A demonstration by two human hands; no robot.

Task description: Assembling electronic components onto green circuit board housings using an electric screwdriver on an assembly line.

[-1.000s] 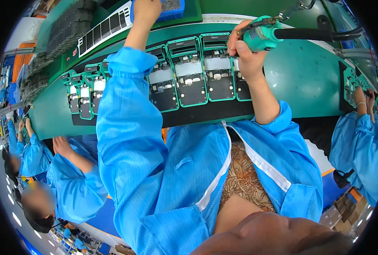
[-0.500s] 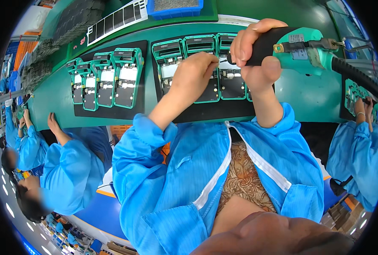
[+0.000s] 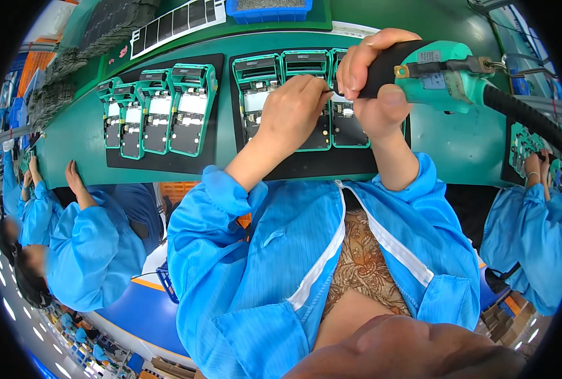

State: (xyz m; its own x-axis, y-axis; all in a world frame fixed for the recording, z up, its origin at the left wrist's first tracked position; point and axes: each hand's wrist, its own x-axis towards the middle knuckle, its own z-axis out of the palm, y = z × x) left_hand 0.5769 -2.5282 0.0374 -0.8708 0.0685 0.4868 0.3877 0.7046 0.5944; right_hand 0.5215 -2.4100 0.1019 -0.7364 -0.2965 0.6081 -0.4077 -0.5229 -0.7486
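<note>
My right hand [image 3: 379, 82] is wrapped around a black and green electric screwdriver [image 3: 442, 74], held nearly level with its bit pointing left. The fingertips of my left hand [image 3: 293, 110] are pinched together at the bit's tip; whatever they hold is too small to make out. Both hands are above a row of green-framed device housings with circuit boards inside. One housing [image 3: 255, 82] shows left of my left hand, and another [image 3: 349, 126] lies partly under my right hand. They rest on a black mat [image 3: 287, 167].
Left of my mat, several similar housings [image 3: 189, 110] lie on a second black mat [image 3: 208, 148]. A blue tray of small metal parts [image 3: 268, 12] stands at the back beside a white-framed strip [image 3: 180, 25]. The screwdriver's thick cable [image 3: 527, 117] runs right. Co-workers in blue sit on both sides.
My left fingers have moved slightly right and meet the screwdriver bit. The screwdriver has shifted a little left. The co-worker on the left has leaned slightly.
</note>
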